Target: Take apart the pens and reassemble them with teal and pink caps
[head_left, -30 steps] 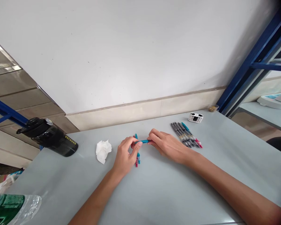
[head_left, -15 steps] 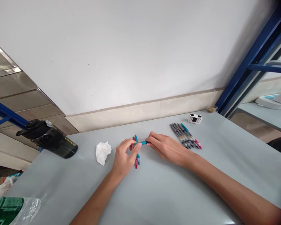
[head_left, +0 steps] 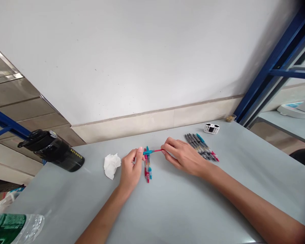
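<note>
Over the table, my left hand (head_left: 131, 166) pinches a teal pen barrel (head_left: 147, 153) between thumb and fingers. A thin red pen refill (head_left: 157, 150) runs from the barrel's right end to the fingertips of my right hand (head_left: 179, 154), which are closed on its other end. How far the refill sits inside the barrel is hidden. Just beneath lie a red pen (head_left: 145, 169) and a teal pen (head_left: 150, 172), side by side on the table and partly covered by the barrel. Right of my right hand is a row of several grey pens (head_left: 194, 144), with a teal-topped pen (head_left: 200, 138) at its edge.
A crumpled white tissue (head_left: 112, 166) lies left of my left hand. A black bottle (head_left: 58, 154) stands farther left, and a green-labelled plastic bottle (head_left: 15, 227) is at the lower left. A white device (head_left: 211, 128) and a small tub (head_left: 230, 118) sit near the wall.
My hands held a teal piece between them half a second ago; now a red refill shows between the barrel and my right fingers. My left hand has shifted slightly left.
</note>
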